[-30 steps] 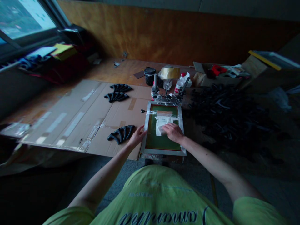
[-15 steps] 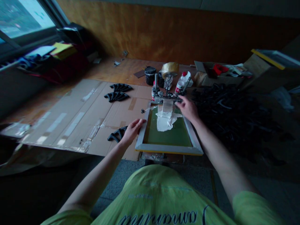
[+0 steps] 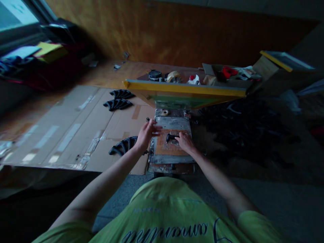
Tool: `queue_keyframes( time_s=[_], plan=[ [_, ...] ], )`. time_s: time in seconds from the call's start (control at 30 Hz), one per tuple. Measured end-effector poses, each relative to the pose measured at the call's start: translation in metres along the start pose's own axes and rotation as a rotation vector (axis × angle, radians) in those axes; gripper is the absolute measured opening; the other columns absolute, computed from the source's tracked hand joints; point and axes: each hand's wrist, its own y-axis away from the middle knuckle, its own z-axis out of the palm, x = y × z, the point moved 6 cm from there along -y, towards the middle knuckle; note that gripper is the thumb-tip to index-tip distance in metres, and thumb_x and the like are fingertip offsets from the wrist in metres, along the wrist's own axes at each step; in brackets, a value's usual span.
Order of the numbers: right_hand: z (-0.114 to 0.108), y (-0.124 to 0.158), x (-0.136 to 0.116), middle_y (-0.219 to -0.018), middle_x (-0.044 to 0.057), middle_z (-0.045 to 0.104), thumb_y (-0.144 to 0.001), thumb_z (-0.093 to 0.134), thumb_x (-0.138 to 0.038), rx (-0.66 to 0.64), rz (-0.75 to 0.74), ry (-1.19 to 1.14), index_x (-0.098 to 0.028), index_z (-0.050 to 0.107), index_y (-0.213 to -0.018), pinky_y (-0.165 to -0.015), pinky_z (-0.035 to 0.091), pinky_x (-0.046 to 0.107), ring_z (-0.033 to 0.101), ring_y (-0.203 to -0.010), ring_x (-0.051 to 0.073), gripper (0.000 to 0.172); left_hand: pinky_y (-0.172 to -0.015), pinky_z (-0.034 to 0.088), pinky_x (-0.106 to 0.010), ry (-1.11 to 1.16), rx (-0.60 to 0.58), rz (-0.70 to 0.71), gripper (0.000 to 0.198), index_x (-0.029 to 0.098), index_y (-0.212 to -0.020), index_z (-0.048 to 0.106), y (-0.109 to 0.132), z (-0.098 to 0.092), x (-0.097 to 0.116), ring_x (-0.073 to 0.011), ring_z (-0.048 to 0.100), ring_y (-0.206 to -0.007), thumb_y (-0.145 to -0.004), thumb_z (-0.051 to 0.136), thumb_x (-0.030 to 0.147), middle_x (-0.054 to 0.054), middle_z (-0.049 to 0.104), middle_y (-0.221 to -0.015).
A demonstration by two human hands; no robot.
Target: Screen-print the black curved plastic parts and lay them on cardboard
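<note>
Left hand (image 3: 146, 136) spread — right hand (image 3: 185, 142) curled

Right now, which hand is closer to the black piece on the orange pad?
Right hand: it touches the black piece. The left hand is farther away, off to the piece's left.

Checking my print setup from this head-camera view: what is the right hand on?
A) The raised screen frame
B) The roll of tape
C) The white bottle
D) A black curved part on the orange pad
D. The right hand is at the black curved part lying on the orange pad, below the raised screen frame.
</note>
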Motion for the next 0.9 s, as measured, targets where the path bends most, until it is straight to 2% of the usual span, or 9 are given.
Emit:
queue_keyframes(
  time_s=[0.07, 0.13, 0.2, 0.27, 0.33, 0.47, 0.6, 0.77, 0.9],
  plan=[
    [-0.006, 0.010, -0.021, -0.096, 0.015, 0.067, -0.099, 0.050, -0.035, 0.050, 0.014, -0.059, -0.014, 0.059, -0.102, -0.083, 0.045, 0.035, 0.058, -0.097, 0.026, 0.023, -0.068, 0.057, -0.035, -0.060, -0.164, -0.316, 0.067, 0.014, -0.109, 0.061, 0.029, 0.012, -0.059, -0.0274, 0.070, -0.091, -0.076, 0.063, 0.072, -0.017, 0.073, -0.101],
    [-0.009, 0.022, -0.052, -0.098, 0.013, 0.067, -0.099, 0.050, -0.033, 0.103, -0.112, -0.131, -0.017, 0.059, -0.099, -0.085, 0.045, 0.035, 0.057, -0.100, 0.026, 0.018, -0.070, 0.058, -0.035, 0.002, -0.186, -0.415, 0.059, 0.015, -0.104, 0.062, 0.051, 0.014, -0.094, -0.0267, 0.070, -0.093, -0.078, 0.064, 0.068, -0.015, 0.073, -0.102],
    [-0.007, 0.034, -0.080, -0.097, 0.009, 0.067, -0.097, 0.054, -0.031, 0.091, -0.330, -0.223, -0.020, 0.060, -0.093, -0.088, 0.045, 0.033, 0.057, -0.099, 0.023, 0.013, -0.069, 0.059, -0.032, 0.110, -0.105, -0.409, 0.048, 0.016, -0.099, 0.061, 0.060, 0.006, -0.109, -0.0224, 0.071, -0.086, -0.082, 0.063, 0.061, -0.011, 0.073, -0.095],
    [-0.009, 0.043, -0.083, -0.096, 0.006, 0.068, -0.096, 0.057, -0.028, 0.062, -0.474, -0.303, -0.021, 0.062, -0.090, -0.089, 0.045, 0.031, 0.058, -0.099, 0.020, 0.010, -0.066, 0.059, -0.030, 0.148, -0.003, -0.395, 0.040, 0.015, -0.098, 0.059, 0.058, -0.015, -0.112, -0.0194, 0.071, -0.078, -0.085, 0.064, 0.053, -0.009, 0.072, -0.090],
    [-0.016, 0.047, -0.048, -0.098, 0.005, 0.068, -0.094, 0.060, -0.024, 0.071, -0.419, -0.304, -0.021, 0.064, -0.090, -0.090, 0.045, 0.031, 0.059, -0.100, 0.019, 0.006, -0.063, 0.060, -0.030, 0.105, 0.123, -0.355, 0.036, 0.015, -0.098, 0.057, 0.050, -0.052, -0.110, -0.0183, 0.072, -0.074, -0.087, 0.063, 0.049, -0.010, 0.073, -0.095],
    [-0.026, 0.067, 0.097, -0.103, 0.010, 0.068, -0.091, 0.058, -0.017, 0.069, 0.053, -0.024, -0.019, 0.066, -0.099, -0.084, 0.047, 0.034, 0.062, -0.099, 0.023, 0.012, -0.061, 0.060, -0.030, -0.060, 0.515, -0.292, 0.037, 0.014, -0.103, 0.055, 0.048, -0.161, -0.113, -0.0157, 0.071, -0.064, -0.091, 0.056, 0.050, -0.010, 0.071, -0.093],
    [0.002, 0.112, 0.217, -0.106, 0.016, 0.067, -0.089, 0.059, -0.021, -0.130, 0.352, 0.264, -0.017, 0.065, -0.110, -0.075, 0.050, 0.038, 0.065, -0.097, 0.029, 0.023, -0.057, 0.057, -0.030, -0.349, 0.741, -0.462, 0.050, 0.010, -0.109, 0.057, 0.075, -0.238, -0.137, -0.0199, 0.071, -0.058, -0.096, 0.039, 0.055, -0.013, 0.071, -0.077],
    [0.041, 0.150, 0.252, -0.105, 0.018, 0.067, -0.092, 0.049, -0.019, -0.208, 0.351, 0.351, -0.015, 0.066, -0.104, -0.075, 0.050, 0.039, 0.066, -0.096, 0.030, 0.022, -0.055, 0.053, -0.038, -0.643, 0.706, -0.589, 0.061, 0.009, -0.083, 0.069, 0.073, -0.258, -0.158, -0.0314, 0.069, -0.059, -0.091, 0.038, 0.062, -0.018, 0.066, -0.058],
    [0.032, 0.140, 0.244, -0.107, 0.018, 0.066, -0.095, 0.043, -0.024, -0.101, 0.406, 0.263, -0.015, 0.065, -0.109, -0.076, 0.051, 0.039, 0.066, -0.095, 0.030, 0.028, -0.061, 0.051, -0.044, -0.770, 0.635, -0.519, 0.066, 0.010, -0.075, 0.069, 0.051, -0.263, -0.153, -0.0354, 0.067, -0.058, -0.090, 0.034, 0.064, -0.018, 0.061, -0.050]
  ],
)
